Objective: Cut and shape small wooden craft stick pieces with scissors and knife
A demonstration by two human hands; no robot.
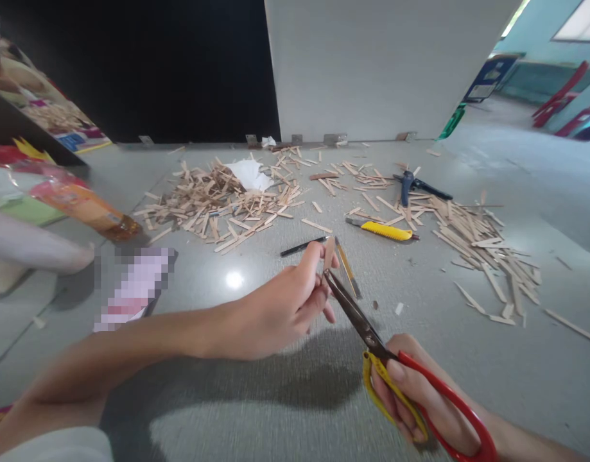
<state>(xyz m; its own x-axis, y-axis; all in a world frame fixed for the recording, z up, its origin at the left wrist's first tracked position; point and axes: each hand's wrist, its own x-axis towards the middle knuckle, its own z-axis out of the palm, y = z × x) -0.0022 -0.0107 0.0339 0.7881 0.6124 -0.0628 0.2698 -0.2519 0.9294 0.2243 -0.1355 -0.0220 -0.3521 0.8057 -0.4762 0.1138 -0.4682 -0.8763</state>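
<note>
Between its thumb and fingers, my left hand (295, 301) pinches a small flat wooden stick (329, 251) that points upward. My right hand (410, 385) grips a pair of scissors (359, 321) with one yellow and one red handle. The blade tips meet the lower part of the stick, close to my left fingers. Just beyond my left hand, a black pen-like tool (302, 246) and a thin yellowish pencil-like tool (347, 266) lie on the floor. A yellow utility knife (386, 230) rests a little farther right.
A heap of cut wooden pieces (203, 205) with white tissue (250, 174) lies ahead left; longer sticks (497, 250) lie right. A dark clamp-like tool (410, 186) sits among sticks. At left are a plastic bottle (92, 205), a blurred pink item (135, 282) and another person's limb (34, 240).
</note>
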